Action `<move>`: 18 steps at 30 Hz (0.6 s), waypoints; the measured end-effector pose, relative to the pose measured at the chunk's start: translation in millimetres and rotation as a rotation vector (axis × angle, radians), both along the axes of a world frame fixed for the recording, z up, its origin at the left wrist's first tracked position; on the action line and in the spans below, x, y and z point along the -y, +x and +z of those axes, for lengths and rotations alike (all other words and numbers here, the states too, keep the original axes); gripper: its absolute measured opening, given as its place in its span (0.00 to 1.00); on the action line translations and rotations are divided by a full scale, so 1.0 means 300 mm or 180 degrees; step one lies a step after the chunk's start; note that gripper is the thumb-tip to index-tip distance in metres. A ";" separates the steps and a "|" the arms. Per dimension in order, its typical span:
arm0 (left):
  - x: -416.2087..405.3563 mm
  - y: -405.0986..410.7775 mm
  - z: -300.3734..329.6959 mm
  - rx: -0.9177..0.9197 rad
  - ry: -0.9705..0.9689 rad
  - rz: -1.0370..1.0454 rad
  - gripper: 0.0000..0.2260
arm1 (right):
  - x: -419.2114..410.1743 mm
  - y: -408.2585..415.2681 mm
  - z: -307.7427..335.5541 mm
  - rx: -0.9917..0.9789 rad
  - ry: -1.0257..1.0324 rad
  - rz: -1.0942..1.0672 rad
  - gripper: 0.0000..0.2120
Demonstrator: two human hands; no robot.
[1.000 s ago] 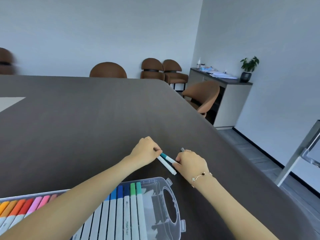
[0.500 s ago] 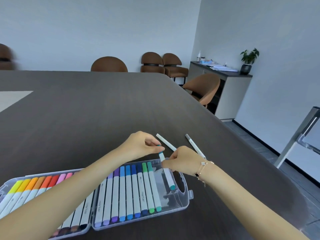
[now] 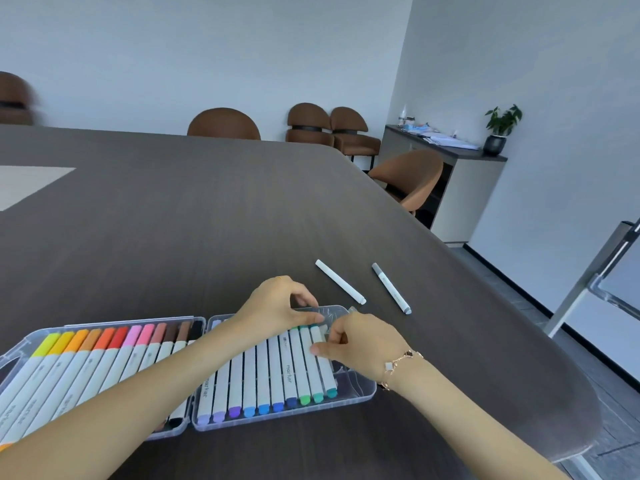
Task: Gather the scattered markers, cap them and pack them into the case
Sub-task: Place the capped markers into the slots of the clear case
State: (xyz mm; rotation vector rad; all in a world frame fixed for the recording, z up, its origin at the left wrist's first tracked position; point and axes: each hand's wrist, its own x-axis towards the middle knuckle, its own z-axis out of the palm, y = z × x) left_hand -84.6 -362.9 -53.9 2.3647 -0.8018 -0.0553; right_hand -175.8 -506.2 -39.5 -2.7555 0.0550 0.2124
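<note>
A clear plastic marker case lies open on the dark table, both halves filled with rows of white markers with coloured caps. My left hand and my right hand both rest their fingertips on a teal-capped marker lying at the right end of the right half's row. Two more markers lie loose on the table beyond the case: a white one and a grey-capped one.
The table's curved right edge runs close to the loose markers. Brown chairs stand around the table. A cabinet with a potted plant is at the back right. A pale sheet lies far left.
Both hands carried the teal marker from the table down into the case's right half and now press it into the row. The view tilted down, showing the whole case.
</note>
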 end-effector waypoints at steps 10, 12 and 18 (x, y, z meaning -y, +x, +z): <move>0.012 0.048 0.012 0.0020 0.0008 -0.0085 0.10 | 0.042 0.016 0.014 0.0415 -0.0163 0.0256 0.17; 0.027 0.098 0.030 0.0000 -0.0310 0.0066 0.07 | 0.086 0.072 0.037 0.0716 0.0348 -0.0065 0.16; 0.143 0.304 0.012 -0.0354 -0.0118 0.0683 0.16 | 0.194 0.291 0.007 0.0732 -0.0355 -0.0660 0.15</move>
